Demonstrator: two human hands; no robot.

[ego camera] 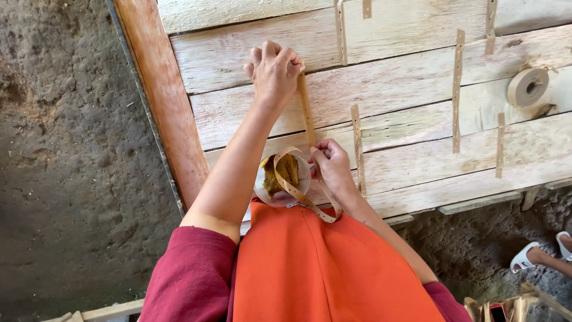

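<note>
While several paper tape strips [457, 89] already bridge the veneer sheet [417, 83] seams, left hand [274, 71] presses — right hand [331, 162] pinches — another tape strip [306, 107], unfinished.

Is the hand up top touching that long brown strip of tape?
Touching. The head view shows the left hand pressing its fingers down on the top end of the tape strip, with no gap, against the wooden sheet.

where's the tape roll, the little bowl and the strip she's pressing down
tape roll [528, 87]: head view, on its flat brown side.
small clear bowl [266, 195]: head view, on its left rim.
tape strip [305, 107]: head view, on its stretch between the two hands.
</note>
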